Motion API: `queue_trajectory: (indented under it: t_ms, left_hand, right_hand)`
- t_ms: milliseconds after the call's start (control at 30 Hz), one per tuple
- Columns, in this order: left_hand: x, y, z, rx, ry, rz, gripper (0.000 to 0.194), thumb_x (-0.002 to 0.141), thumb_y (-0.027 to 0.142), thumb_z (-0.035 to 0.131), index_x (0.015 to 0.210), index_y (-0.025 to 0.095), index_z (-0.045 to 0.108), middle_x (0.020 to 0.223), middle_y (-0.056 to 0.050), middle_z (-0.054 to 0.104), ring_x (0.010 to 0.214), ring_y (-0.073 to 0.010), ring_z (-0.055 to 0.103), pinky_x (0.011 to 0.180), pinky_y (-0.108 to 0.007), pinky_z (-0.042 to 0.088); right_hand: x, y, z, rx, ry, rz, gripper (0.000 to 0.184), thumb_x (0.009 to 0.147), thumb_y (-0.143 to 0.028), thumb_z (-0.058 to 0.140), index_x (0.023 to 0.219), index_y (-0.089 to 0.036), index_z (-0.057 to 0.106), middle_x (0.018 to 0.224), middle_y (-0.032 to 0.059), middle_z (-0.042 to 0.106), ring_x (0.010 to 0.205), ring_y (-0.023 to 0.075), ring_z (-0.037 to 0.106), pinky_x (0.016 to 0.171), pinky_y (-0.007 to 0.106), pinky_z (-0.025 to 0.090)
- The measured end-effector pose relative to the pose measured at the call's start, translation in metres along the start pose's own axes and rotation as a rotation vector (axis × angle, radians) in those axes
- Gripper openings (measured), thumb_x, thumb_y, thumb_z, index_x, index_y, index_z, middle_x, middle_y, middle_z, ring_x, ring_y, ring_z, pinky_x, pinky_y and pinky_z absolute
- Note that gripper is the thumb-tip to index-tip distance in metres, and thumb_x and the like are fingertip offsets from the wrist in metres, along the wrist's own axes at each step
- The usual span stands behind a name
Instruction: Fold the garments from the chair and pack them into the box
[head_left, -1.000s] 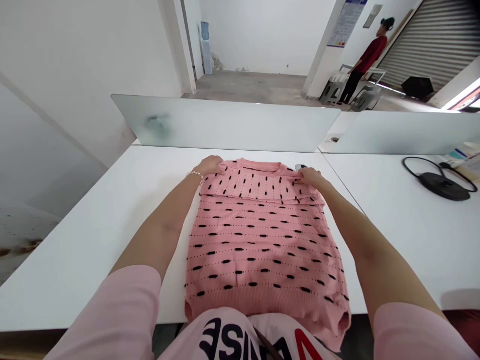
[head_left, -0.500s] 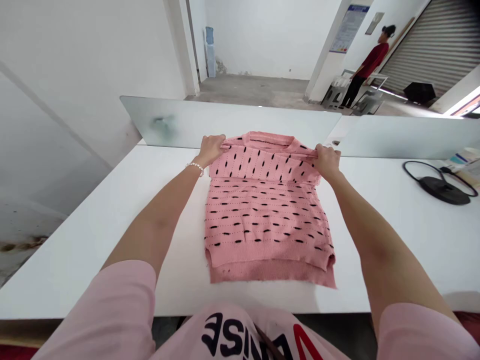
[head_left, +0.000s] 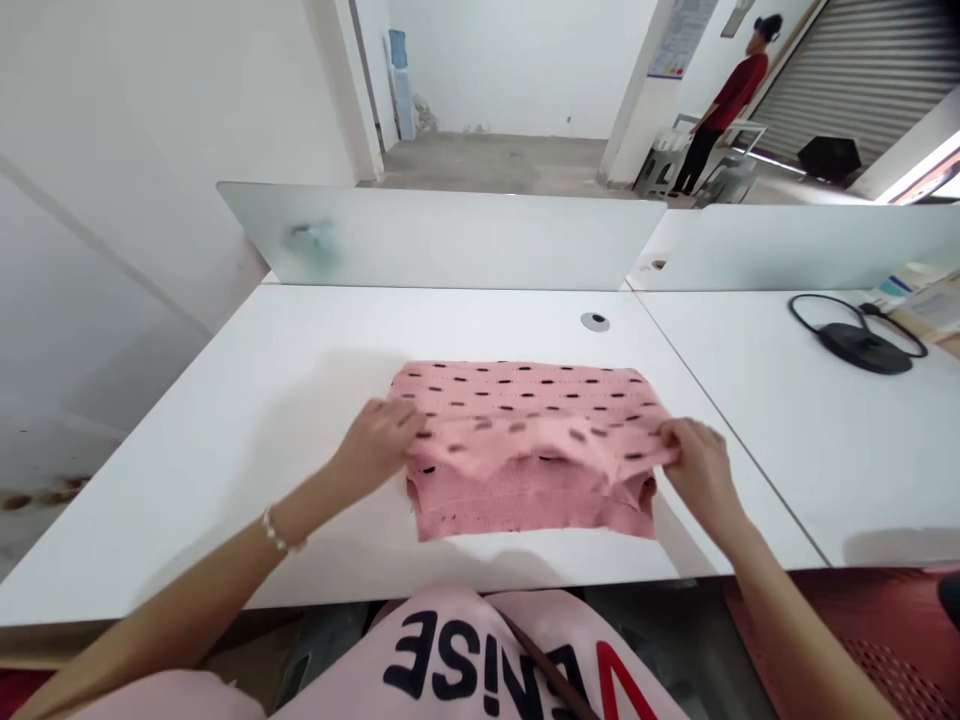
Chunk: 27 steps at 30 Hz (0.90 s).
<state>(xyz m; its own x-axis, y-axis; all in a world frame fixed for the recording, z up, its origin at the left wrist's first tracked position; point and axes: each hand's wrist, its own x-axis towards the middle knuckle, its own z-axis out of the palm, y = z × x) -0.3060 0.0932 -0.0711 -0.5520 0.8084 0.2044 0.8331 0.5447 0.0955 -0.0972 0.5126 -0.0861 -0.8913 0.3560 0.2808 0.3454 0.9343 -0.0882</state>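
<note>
Pink knitted garment (head_left: 517, 387) lies on the white table (head_left: 322, 345), toward the near edge, apparently mid-fold: the left hand (head_left: 381, 437) pinches the lifted flap's (head_left: 536, 438) left end, the right hand (head_left: 701, 460) grips its right. Laying it flat seems to call for lowering both ends evenly.

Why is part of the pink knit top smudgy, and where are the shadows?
Head view: the pink knit top is blurred between the left hand and right hand, probably from motion; same view: soft shadows on the white table, including left of the top.
</note>
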Motion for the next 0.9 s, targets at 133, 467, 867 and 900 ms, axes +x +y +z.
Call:
queue_trajectory:
  t_ms: [133, 467, 867, 900]
  left_hand:
    - [-0.048, 0.021, 0.039, 0.010, -0.045, 0.039, 0.039, 0.071, -0.007, 0.044, 0.089, 0.022, 0.062, 0.101, -0.009, 0.068, 0.096, -0.0268, 0.062, 0.081, -0.039, 0.045]
    - [-0.009, 0.019, -0.008, -0.663, -0.173, -0.119, 0.030, 0.096, 0.027, 0.043, 0.121, 0.025, 0.060, 0.126, -0.007, 0.065, 0.115, -0.0248, 0.062, 0.096, -0.038, 0.051]
    - [0.022, 0.051, 0.080, -0.364, -0.153, 0.118, 0.054, 0.104, 0.041, 0.034, 0.156, 0.026, 0.033, 0.165, -0.007, 0.026, 0.154, -0.0254, 0.018, 0.126, -0.054, 0.005]
    - [0.015, 0.045, 0.075, -0.409, -0.150, 0.119, 0.052, 0.104, 0.041, 0.036, 0.154, 0.026, 0.036, 0.163, -0.007, 0.030, 0.153, -0.0252, 0.022, 0.126, -0.053, 0.009]
  right_hand:
    - [-0.050, -0.017, 0.017, 0.041, -0.079, 0.006, 0.035, 0.097, -0.043, 0.060, 0.124, -0.021, 0.060, 0.122, 0.0097, 0.061, 0.109, 0.0235, 0.059, 0.091, 0.044, 0.053]
    - [-0.009, -0.061, -0.005, 0.346, -0.164, -0.183, 0.042, 0.094, -0.027, 0.044, 0.134, -0.029, 0.057, 0.138, 0.0074, 0.054, 0.107, 0.0265, 0.064, 0.081, 0.042, 0.058]
    - [0.003, -0.110, 0.060, 0.156, -0.175, -0.381, 0.049, 0.105, -0.037, 0.025, 0.146, -0.021, 0.048, 0.150, 0.0135, 0.047, 0.141, 0.0284, 0.040, 0.118, 0.058, 0.025]
    - [-0.005, -0.093, 0.055, 0.188, -0.154, -0.329, 0.048, 0.105, -0.038, 0.027, 0.144, -0.022, 0.051, 0.149, 0.0135, 0.048, 0.139, 0.0285, 0.043, 0.117, 0.057, 0.027]
